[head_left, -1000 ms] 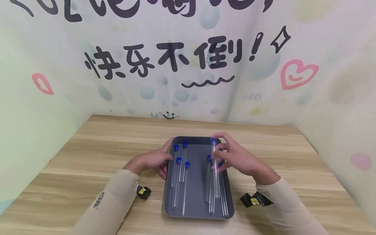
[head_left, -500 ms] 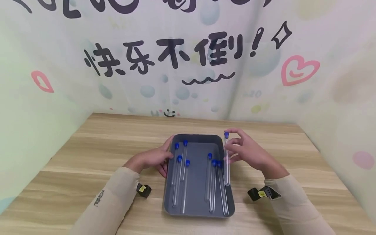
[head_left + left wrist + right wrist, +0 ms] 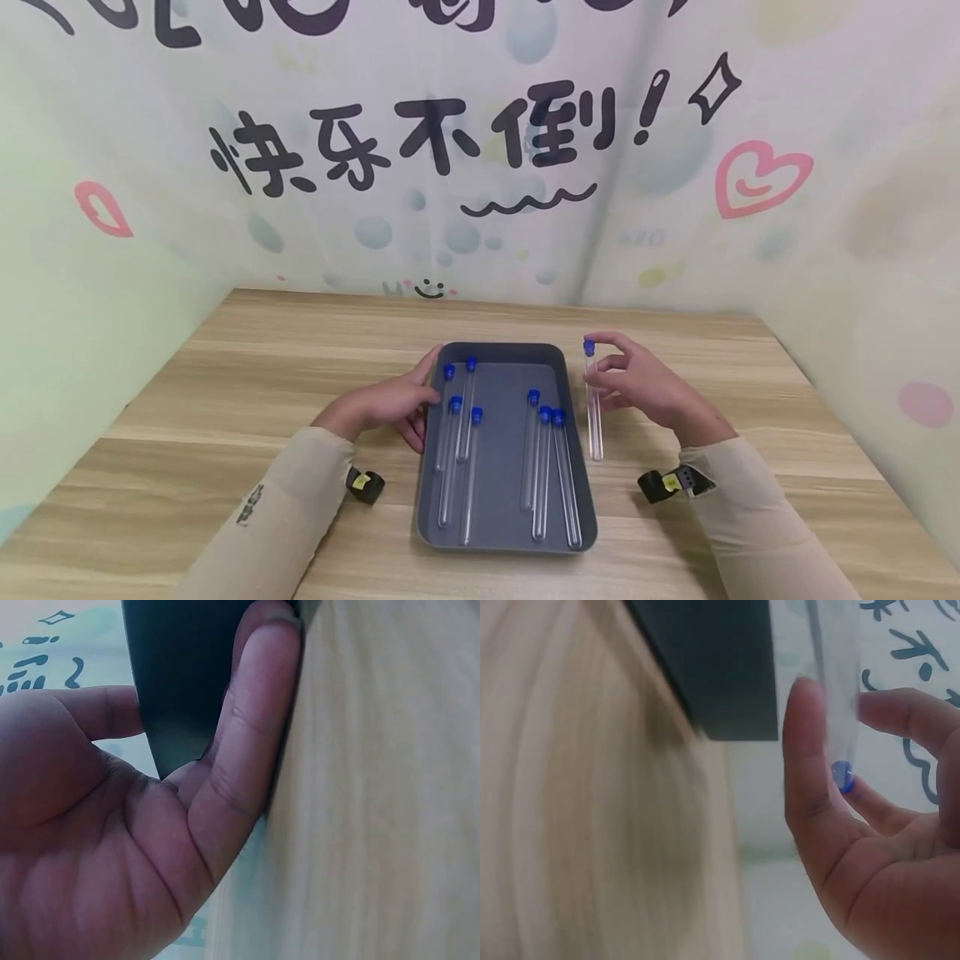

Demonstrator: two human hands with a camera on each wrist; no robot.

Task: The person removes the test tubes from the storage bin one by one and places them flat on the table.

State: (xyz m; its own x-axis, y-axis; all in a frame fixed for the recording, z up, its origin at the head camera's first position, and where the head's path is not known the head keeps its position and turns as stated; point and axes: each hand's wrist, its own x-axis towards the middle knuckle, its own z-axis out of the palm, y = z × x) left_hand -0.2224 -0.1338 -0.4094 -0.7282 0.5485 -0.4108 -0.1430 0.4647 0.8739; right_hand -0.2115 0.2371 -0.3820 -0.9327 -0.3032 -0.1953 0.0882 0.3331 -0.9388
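A grey rectangular tray (image 3: 501, 492) lies on the table. My left hand (image 3: 393, 408) grips its left side, thumb over the rim and fingers against the outer wall; the left wrist view shows these fingers (image 3: 244, 735) along the dark tray wall (image 3: 180, 667). Just past the tray's right side, my right hand (image 3: 641, 385) pinches a clear test tube (image 3: 594, 425) with a blue cap, held nearly upright with the cap at the top. In the right wrist view, thumb and fingers are around the tube (image 3: 841, 690), near its blue cap (image 3: 843, 777).
Several blue-capped tubes (image 3: 446, 492) lie along the tray's left side, and three more tubes (image 3: 541, 492) lie along its right. The wood-grain table (image 3: 300, 350) meets a printed cloth backdrop (image 3: 450, 225) behind and at both sides.
My right hand has carried the test tube rightward, from above the tray's right part to outside its right rim, and slightly lower lately. The left hand stays on the tray.
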